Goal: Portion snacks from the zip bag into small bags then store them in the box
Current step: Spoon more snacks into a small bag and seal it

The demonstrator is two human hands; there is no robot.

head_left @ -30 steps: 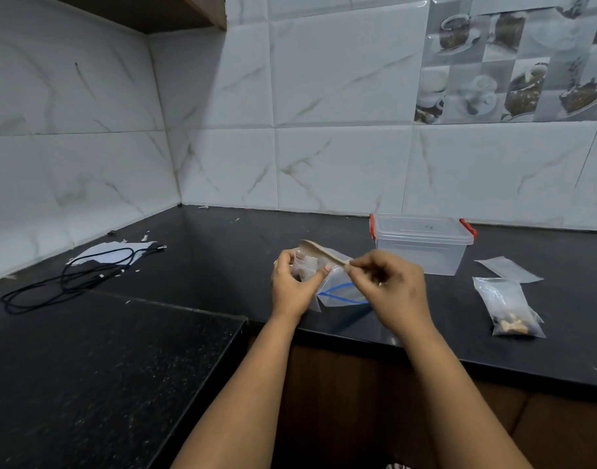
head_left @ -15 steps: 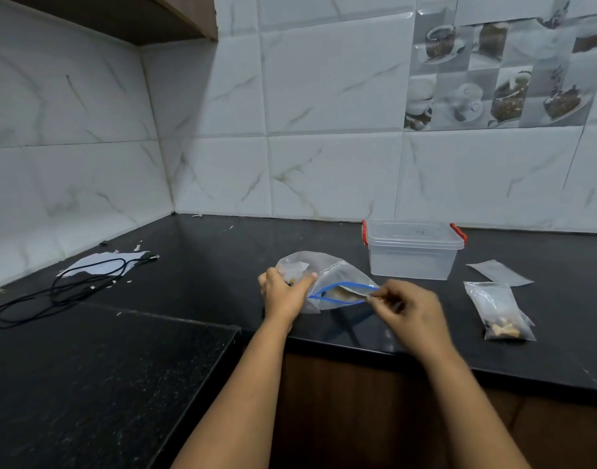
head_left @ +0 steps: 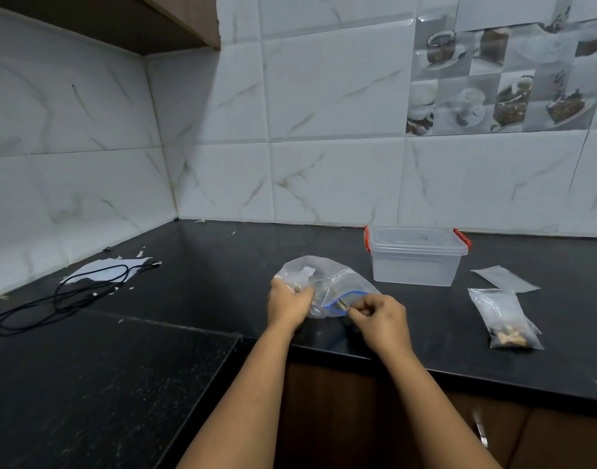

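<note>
1. The zip bag (head_left: 327, 282) lies on the black worktop (head_left: 222, 275) at centre frame, its blue-edged mouth turned toward the lower right.
2. The left hand (head_left: 288, 304) has its grip closed on the bag's left side, fingers curled into the plastic.
3. The right hand (head_left: 380, 319) pinches a wooden spoon (head_left: 343, 304) at the bag's mouth, the tip just inside the blue edge; the fingers are curled tight round the handle.
4. The box (head_left: 415, 255), clear with red clips and its lid on, stands right of centre near the tiled wall, apart from the zip bag.
5. A filled small bag (head_left: 503, 318) lies at the right, with snacks gathered at its lower end.
6. A flat small bag (head_left: 505, 279) lies just above the filled one.
7. A black cable (head_left: 63, 299) sits coiled at the left, partly over white paper (head_left: 100, 267).
</note>
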